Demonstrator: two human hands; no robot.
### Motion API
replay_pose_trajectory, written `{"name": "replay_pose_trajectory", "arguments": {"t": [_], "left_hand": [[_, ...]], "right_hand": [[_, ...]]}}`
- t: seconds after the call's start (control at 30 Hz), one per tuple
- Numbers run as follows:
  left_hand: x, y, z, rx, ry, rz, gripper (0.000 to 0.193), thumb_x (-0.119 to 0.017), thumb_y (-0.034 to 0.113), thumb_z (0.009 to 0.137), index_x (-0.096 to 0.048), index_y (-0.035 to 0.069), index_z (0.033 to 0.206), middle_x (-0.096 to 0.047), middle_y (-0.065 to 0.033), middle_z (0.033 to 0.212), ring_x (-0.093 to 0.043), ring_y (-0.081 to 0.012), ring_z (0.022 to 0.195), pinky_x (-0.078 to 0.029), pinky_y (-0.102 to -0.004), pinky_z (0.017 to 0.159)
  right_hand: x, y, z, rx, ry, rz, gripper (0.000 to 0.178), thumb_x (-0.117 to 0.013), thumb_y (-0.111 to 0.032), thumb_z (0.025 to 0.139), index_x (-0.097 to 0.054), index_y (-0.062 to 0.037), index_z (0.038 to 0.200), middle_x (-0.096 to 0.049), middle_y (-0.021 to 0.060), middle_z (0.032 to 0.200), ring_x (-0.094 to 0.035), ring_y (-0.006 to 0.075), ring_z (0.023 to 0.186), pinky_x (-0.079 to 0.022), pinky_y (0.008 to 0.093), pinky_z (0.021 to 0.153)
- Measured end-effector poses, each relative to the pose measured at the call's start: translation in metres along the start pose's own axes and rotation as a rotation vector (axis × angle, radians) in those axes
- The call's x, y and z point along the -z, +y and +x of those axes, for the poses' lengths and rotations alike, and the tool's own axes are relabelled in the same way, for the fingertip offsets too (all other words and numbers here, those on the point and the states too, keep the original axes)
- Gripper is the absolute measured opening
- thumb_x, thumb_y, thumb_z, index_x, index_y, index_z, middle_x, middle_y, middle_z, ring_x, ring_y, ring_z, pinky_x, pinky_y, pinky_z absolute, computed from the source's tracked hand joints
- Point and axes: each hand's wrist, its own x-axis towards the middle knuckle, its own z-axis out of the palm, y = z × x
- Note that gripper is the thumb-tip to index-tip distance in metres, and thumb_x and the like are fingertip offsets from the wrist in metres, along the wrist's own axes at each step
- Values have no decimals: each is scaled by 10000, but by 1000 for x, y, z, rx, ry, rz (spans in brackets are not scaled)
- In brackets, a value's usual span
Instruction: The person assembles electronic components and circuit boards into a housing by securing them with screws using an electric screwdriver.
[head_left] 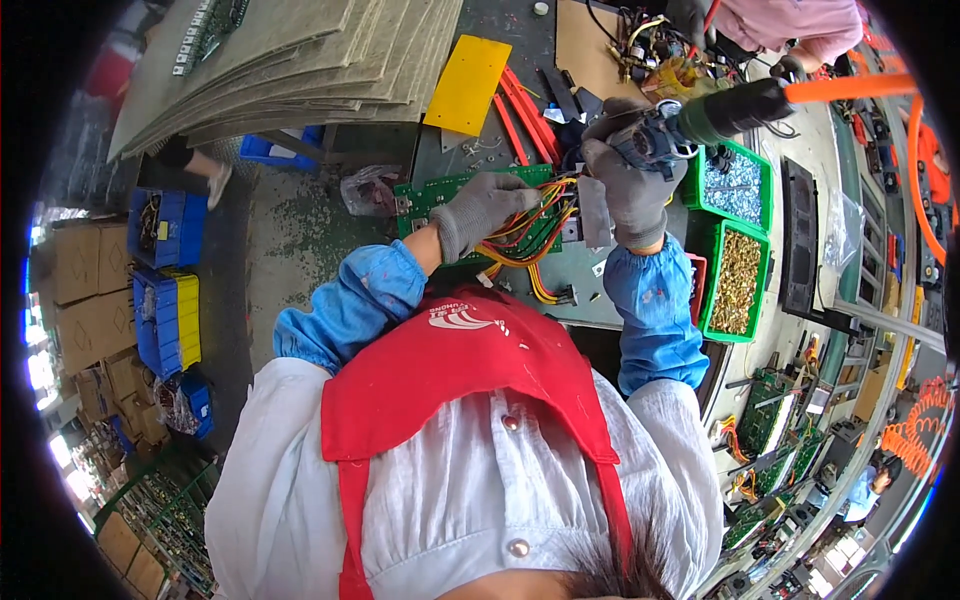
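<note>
A green circuit board [430, 197] lies on the work table in front of me. Across its right part runs a bundle of red, yellow and black wires [553, 228]. My left hand [488, 212], in a grey glove, rests over the board with fingers closed beside the wires; what they pinch is hidden. To the right, my gloved right hand [632, 190] is wrapped round a blue-grey power screwdriver [645, 140], whose dark rear end joins an orange hose [850, 88]. The screwdriver's tip is hidden. A flat grey piece [595, 213] shows beside my right hand.
Green bins of silver screws [735, 185] and brass-coloured screws [737, 283] stand at the right. Beyond the board lie a yellow plate [468, 85] and red strips [530, 115]. Stacked grey sheets [290, 70] rise at the far left. Another person's pink sleeve [800, 25] is at the far right.
</note>
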Motion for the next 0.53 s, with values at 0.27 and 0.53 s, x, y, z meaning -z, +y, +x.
{"name": "replay_pose_trajectory", "arguments": {"t": [0.27,0.53], "left_hand": [[0,-2,1,-30,11,37,384,-641,320,885,-668,-30,1041,-663,-31,865,-586,-80,769,-480,-241,701],[1,5,-4,9,-26,-27,344,-636,320,895,-671,8,1037,-652,-21,826,-586,-74,696,-496,-237,643]], "right_hand": [[13,23,7,-35,-36,-68,345,-649,60,666,-630,24,1009,-649,59,794,-605,116,668,-483,242,597],[29,29,14,-177,124,218,362,-687,-34,720,-631,-43,1077,-686,74,810,-640,201,644,-518,293,617]]}}
